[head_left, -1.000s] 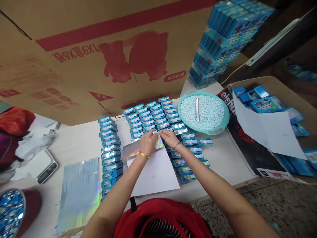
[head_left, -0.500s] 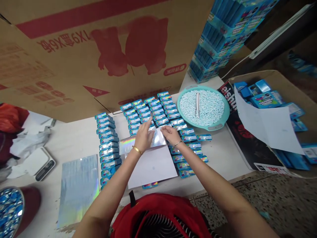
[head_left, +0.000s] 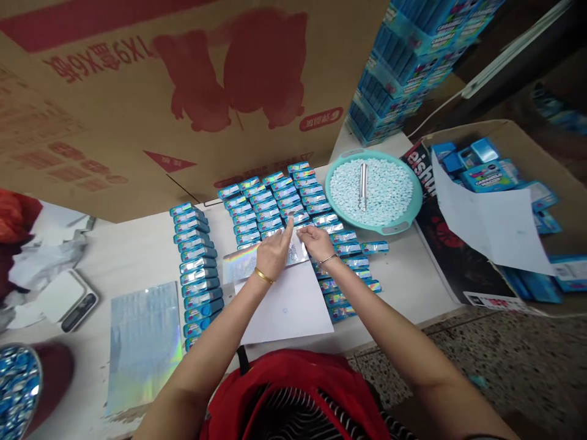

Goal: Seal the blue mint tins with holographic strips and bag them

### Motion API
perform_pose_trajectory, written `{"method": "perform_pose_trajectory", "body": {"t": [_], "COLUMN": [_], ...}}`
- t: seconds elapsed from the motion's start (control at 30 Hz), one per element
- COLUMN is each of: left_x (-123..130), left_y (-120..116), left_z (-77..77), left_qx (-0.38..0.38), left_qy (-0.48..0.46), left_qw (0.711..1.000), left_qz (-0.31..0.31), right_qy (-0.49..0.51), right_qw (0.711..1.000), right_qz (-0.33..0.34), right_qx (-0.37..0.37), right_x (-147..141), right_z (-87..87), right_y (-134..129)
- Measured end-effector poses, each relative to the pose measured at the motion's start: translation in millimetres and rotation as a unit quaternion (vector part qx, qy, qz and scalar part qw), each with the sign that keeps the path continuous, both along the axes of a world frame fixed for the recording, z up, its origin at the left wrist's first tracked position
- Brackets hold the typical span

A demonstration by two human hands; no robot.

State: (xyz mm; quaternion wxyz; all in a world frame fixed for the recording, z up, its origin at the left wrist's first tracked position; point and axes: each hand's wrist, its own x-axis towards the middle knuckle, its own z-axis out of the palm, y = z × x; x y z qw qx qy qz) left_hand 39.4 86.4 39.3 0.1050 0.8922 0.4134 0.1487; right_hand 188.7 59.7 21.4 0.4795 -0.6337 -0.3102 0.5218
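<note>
Left hand (head_left: 274, 252) shifted right over foil (head_left: 239, 265), mid-frame, fingers extended; right hand's (head_left: 318, 242) grip unclear. Foil handling ongoing.

Shiny sheet (head_left: 241, 266) partly behind left hand (head_left: 271, 253)

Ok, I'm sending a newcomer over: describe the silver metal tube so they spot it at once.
Find the huge brown cardboard box with red print at the back of the white table. Just right of its base sits a round turquoise basin of small pale pellets. The silver metal tube lies on them, the only long, shiny piece there.
</note>
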Motion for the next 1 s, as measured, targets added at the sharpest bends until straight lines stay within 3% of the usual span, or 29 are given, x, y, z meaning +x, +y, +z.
{"method": "perform_pose_trajectory", "body": {"t": [0.3, 0.4, 0.53, 0.67, 0.73, 0.8, 0.87, 0.93, 1.0], "left_x": [2, 2, -11, -50, -79, -110, -139, -164, -184], "left_y": [-10, -15, -31, -52, -67, -85, -106, -127, -146], "left_z": [3.0, 11.9, 35.0, 57.1, 64.8, 70.5, 74.1, 74.6, 70.9], "left_qx": [-0.001, -0.037, -0.116, -0.197, -0.234, -0.253, -0.250, -0.239, -0.237], "left_qy": [-0.056, -0.135, -0.325, -0.457, -0.480, -0.491, -0.501, -0.506, -0.505], "left_qw": [0.998, 0.990, 0.935, 0.846, 0.811, 0.781, 0.752, 0.726, 0.704], "left_qz": [-0.010, -0.003, 0.081, 0.190, 0.239, 0.292, 0.348, 0.398, 0.439], "right_qy": [-0.061, -0.085, -0.142, -0.296, -0.298, -0.198, -0.036, 0.088, 0.140], "right_qw": [0.998, 0.996, 0.990, 0.953, 0.948, 0.973, 0.990, 0.978, 0.963], "right_qz": [0.027, 0.017, -0.002, -0.040, -0.028, 0.033, 0.120, 0.186, 0.221], "right_qx": [0.020, 0.020, -0.007, 0.055, 0.112, 0.116, 0.063, -0.016, -0.066], "right_x": [1, 4, 27, 39, 19, -22, -73, -125, -167], "right_z": [4.1, -1.0, -7.2, 14.1, 31.6, 46.4, 54.5, 55.0, 50.1], "right_y": [-7, -5, -2, -13, -28, -47, -70, -92, -110]}}
